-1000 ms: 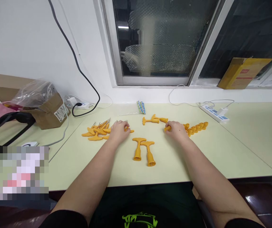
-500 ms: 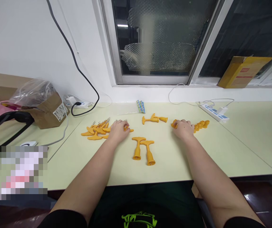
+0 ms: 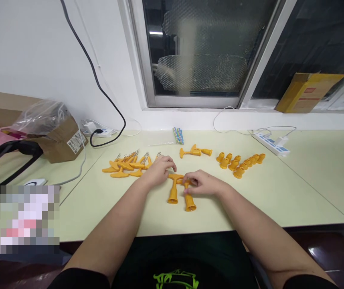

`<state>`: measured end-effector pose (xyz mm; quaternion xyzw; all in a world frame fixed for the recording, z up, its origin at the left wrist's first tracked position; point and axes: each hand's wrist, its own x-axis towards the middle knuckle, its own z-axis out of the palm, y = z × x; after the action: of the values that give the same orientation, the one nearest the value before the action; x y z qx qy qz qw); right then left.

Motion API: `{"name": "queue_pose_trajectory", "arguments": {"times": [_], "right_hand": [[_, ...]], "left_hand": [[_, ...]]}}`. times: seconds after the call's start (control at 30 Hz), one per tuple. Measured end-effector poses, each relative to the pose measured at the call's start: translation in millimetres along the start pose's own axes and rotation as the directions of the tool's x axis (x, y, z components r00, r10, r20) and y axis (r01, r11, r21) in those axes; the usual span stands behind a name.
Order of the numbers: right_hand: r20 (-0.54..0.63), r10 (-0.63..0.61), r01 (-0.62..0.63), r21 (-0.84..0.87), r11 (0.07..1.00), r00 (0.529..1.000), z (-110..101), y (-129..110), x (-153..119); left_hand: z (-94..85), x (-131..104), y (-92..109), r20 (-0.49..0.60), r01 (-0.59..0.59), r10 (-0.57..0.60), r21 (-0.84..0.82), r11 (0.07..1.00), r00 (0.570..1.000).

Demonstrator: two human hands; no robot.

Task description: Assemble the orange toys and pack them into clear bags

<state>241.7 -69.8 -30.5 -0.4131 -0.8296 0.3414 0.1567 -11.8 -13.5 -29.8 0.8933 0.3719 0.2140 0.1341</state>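
Observation:
Two assembled yellow corkscrews lie near the table's middle, a left one point(image 3: 173, 194) and a right one point(image 3: 190, 200). My right hand point(image 3: 203, 183) has its thumb and fingers around the upper part of the right corkscrew. Just left of the other handle, my left hand point(image 3: 160, 171) hovers with bent fingers apart, holding nothing. Beyond it at left is a pile of yellow T-handles point(image 3: 125, 165) with metal spirals. Several yellow sleeves point(image 3: 234, 163) stand at right. More yellow corkscrew pieces point(image 3: 195, 151) lie farther back.
Small colourful packets point(image 3: 178, 135) lie by the wall. A power strip point(image 3: 270, 143) sits at back right. An open cardboard box point(image 3: 60, 140) with plastic, a black cable point(image 3: 95, 76) and a black headset-like object point(image 3: 24, 148) are at left.
My right hand has left the sleeves and moved left to the right corkscrew. My left hand has come away from the T-handle pile toward the middle, uncovering some spirals.

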Motion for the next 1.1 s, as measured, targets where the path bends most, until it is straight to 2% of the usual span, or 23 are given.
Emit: {"name": "queue_pose_trajectory", "arguments": {"times": [0.1, 0.2, 0.27, 0.37, 0.47, 0.53, 0.63, 0.7, 0.77, 0.87, 0.97, 1.03, 1.1], "right_hand": [[-0.016, 0.052, -0.052, -0.041, 0.998, 0.999, 5.2, -6.2, 1.7], [-0.124, 0.13, -0.144, -0.115, 0.983, 0.984, -0.6, 4.4, 2.5], [-0.219, 0.192, -0.231, -0.168, 0.958, 0.957, -8.6, 15.8, 0.9], [-0.332, 0.308, -0.381, -0.185, 0.906, 0.892, -21.3, 29.2, -5.2], [-0.288, 0.4, -0.45, -0.133, 0.883, 0.87, -28.8, 32.4, -12.3], [-0.262, 0.399, -0.438, -0.108, 0.893, 0.879, -29.7, 30.4, -14.5], [-0.327, 0.295, -0.32, -0.022, 0.947, 0.898, -26.6, 26.7, -11.9], [-0.352, 0.227, -0.201, 0.108, 0.974, 0.908, -23.7, 24.8, -7.5], [-0.323, 0.208, -0.117, 0.281, 0.953, 0.923, -21.0, 22.6, -3.1], [-0.203, 0.227, -0.078, 0.557, 0.827, 0.952, -18.1, 17.4, 1.0], [-0.051, 0.26, -0.125, 0.778, 0.616, 0.964, -16.8, 13.5, 2.9], [0.031, 0.284, -0.171, 0.86, 0.48, 0.958, -17.4, 13.5, 3.4], [0.102, 0.282, -0.212, 0.894, 0.394, 0.954, -18.8, 14.6, 3.3]], "left_hand": [[0.3, -0.8, 5.6, 0.047, -0.017, 0.017, -0.014, 1.0, 0.999], [-1.1, -1.5, 10.1, 0.091, -0.023, 0.026, -0.037, 0.999, 0.996], [-1.7, -1.4, 12.6, 0.116, -0.025, 0.031, -0.05, 0.998, 0.993], [-1.0, -0.3, 15.4, 0.134, -0.027, 0.035, -0.063, 0.998, 0.99], [1.3, 1.0, 16.3, 0.106, -0.009, 0.017, -0.071, 0.997, 0.994], [2.5, 1.6, 16.3, 0.07, 0.005, 0.001, -0.08, 0.997, 0.998], [1.7, 1.9, 17.5, 0.0, -0.002, 0.002, -0.089, 0.996, 1.0], [-0.6, 1.7, 20.0, -0.058, -0.012, 0.006, -0.093, 0.996, 0.998], [-3.1, 1.0, 23.5, -0.112, -0.023, 0.012, -0.098, 0.995, 0.994], [-5.1, 0.2, 28.6, -0.149, -0.074, 0.06, -0.088, 0.993, 0.987], [-3.6, 1.2, 32.1, -0.156, -0.165, 0.157, -0.04, 0.985, 0.975], [-1.7, 3.0, 33.8, -0.153, -0.228, 0.222, -0.026, 0.973, 0.963], [0.1, 5.0, 35.2, -0.151, -0.278, 0.267, -0.062, 0.959, 0.952]]}}
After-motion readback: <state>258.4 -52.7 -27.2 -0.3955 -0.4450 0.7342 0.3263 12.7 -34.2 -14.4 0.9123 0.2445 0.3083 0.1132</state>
